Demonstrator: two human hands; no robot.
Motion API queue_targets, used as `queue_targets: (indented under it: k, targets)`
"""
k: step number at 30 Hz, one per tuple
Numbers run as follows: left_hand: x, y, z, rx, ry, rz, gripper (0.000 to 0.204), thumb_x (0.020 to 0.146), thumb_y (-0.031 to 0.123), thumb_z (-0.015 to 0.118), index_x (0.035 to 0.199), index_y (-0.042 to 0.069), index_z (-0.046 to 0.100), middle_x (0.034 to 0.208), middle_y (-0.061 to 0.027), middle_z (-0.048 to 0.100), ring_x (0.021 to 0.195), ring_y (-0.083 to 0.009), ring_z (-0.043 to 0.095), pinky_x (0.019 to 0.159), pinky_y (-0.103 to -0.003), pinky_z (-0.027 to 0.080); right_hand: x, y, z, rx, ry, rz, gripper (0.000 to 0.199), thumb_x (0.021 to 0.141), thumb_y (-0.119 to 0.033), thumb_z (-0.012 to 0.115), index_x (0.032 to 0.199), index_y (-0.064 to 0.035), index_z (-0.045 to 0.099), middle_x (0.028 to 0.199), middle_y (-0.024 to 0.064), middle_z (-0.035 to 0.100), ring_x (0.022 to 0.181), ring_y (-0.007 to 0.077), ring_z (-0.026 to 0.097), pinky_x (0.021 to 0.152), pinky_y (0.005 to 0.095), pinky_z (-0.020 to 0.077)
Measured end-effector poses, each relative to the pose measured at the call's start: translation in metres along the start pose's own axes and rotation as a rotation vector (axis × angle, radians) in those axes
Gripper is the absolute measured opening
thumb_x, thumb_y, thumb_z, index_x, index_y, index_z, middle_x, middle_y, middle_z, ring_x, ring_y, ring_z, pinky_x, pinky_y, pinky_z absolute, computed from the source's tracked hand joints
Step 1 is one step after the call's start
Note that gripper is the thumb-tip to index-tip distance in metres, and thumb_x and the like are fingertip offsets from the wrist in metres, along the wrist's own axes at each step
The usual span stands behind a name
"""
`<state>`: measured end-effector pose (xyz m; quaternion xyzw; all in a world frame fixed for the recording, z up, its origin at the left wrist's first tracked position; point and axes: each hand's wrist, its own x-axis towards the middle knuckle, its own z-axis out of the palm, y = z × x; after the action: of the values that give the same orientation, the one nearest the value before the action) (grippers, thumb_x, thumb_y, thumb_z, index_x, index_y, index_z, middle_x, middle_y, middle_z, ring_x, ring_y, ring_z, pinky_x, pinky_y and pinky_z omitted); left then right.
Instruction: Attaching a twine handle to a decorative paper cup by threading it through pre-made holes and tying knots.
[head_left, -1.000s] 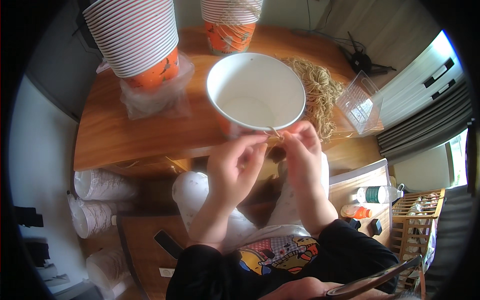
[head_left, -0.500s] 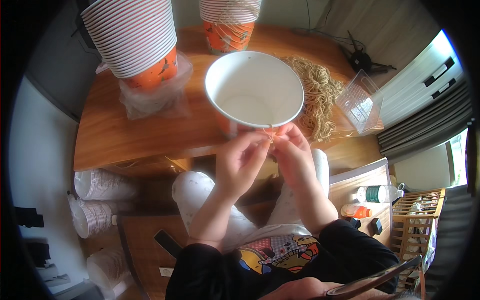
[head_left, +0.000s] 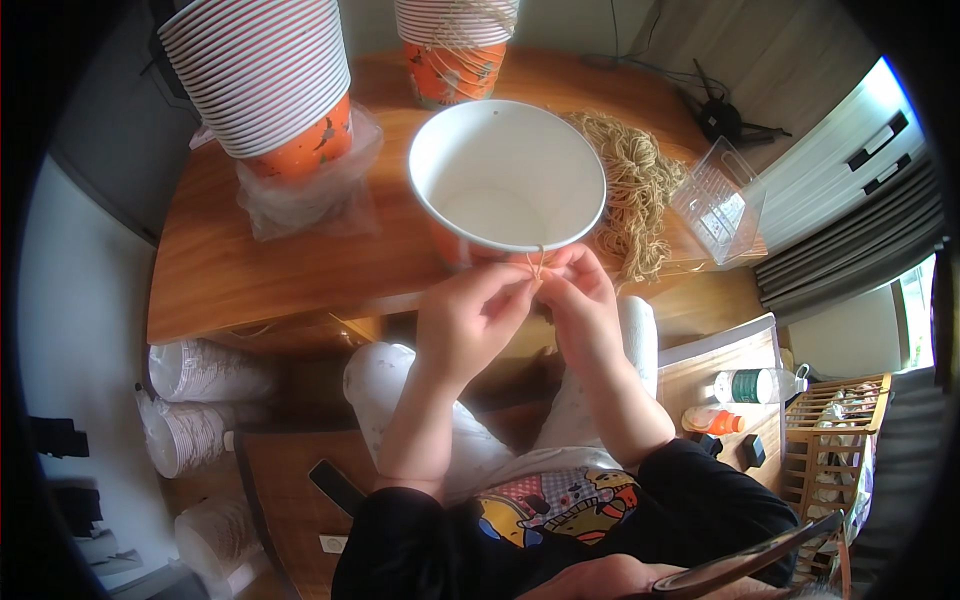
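Holds a thin tan cord pinched in both hands, right at the five o'clock point on the rim of an orange bucket with a white inside. Presses thumb and forefinger nearly shut at the strand with the left hand, reaching in from seven o'clock; does likewise with the right hand, reaching in from five o'clock. Sets both sets of fingertips close together; cannot tell whether touching each other. Has the bucket mouth-up at the six o'clock edge of the wooden table, with a tall bucket stack at ten o'clock from it and a tangled cord heap at three.
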<state>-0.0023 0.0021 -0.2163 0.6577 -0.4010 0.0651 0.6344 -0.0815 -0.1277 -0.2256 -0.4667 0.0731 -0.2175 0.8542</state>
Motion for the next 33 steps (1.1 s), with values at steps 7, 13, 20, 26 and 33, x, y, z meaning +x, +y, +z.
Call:
queue_targets:
  k: [7, 13, 20, 26, 33]
  targets:
    - [-0.004, -0.003, 0.000, -0.177, -0.011, -0.107, 0.011, 0.090, 0.011, 0.066, 0.093, 0.001, 0.070, 0.061, 0.0050, 0.053, 0.053, -0.0010, 0.042, 0.049, -0.019, 0.031, -0.004, 0.002, 0.000, -0.014, -0.008, -0.021, 0.015, 0.091, 0.001, 0.061, 0.099, -0.0061, 0.051, 0.097, 0.0037, 0.065, 0.094, 0.0094, 0.062, 0.087, 0.0244, 0.0477]
    - [-0.005, -0.001, 0.003, -0.473, -0.076, -0.337, 0.015, 0.090, 0.014, 0.069, 0.096, 0.000, 0.069, 0.070, 0.0012, 0.064, 0.063, -0.0030, 0.056, 0.058, -0.018, 0.043, -0.006, 0.001, 0.000, -0.007, -0.057, -0.018, 0.015, 0.091, 0.002, 0.061, 0.099, -0.0057, 0.051, 0.099, 0.0055, 0.066, 0.095, 0.0108, 0.063, 0.089, 0.0261, 0.0483]
    - [-0.004, -0.004, 0.007, -0.386, -0.027, -0.246, 0.007, 0.088, 0.008, 0.071, 0.092, 0.002, 0.069, 0.061, 0.0090, 0.049, 0.055, 0.0008, 0.038, 0.049, -0.017, 0.027, -0.004, 0.002, 0.001, -0.035, -0.022, -0.047, 0.017, 0.091, 0.003, 0.060, 0.100, -0.0052, 0.049, 0.100, 0.0078, 0.068, 0.095, 0.0120, 0.064, 0.089, 0.0267, 0.0493]
    - [-0.004, -0.004, 0.007, -0.342, -0.014, -0.224, 0.008, 0.087, 0.007, 0.071, 0.091, 0.001, 0.068, 0.061, 0.0074, 0.051, 0.055, 0.0005, 0.039, 0.050, -0.017, 0.028, -0.003, 0.003, 0.000, -0.040, -0.011, -0.040, 0.017, 0.090, 0.004, 0.060, 0.100, -0.0051, 0.049, 0.098, 0.0069, 0.067, 0.094, 0.0116, 0.064, 0.089, 0.0265, 0.0496]
    - [-0.004, -0.008, 0.008, -0.312, -0.016, -0.215, 0.007, 0.087, 0.007, 0.071, 0.090, 0.000, 0.069, 0.063, 0.0062, 0.055, 0.055, 0.0004, 0.041, 0.050, -0.018, 0.030, -0.002, 0.004, -0.001, -0.060, 0.001, -0.051, 0.016, 0.090, 0.004, 0.060, 0.099, -0.0049, 0.049, 0.097, 0.0057, 0.066, 0.094, 0.0109, 0.063, 0.087, 0.0257, 0.0493]
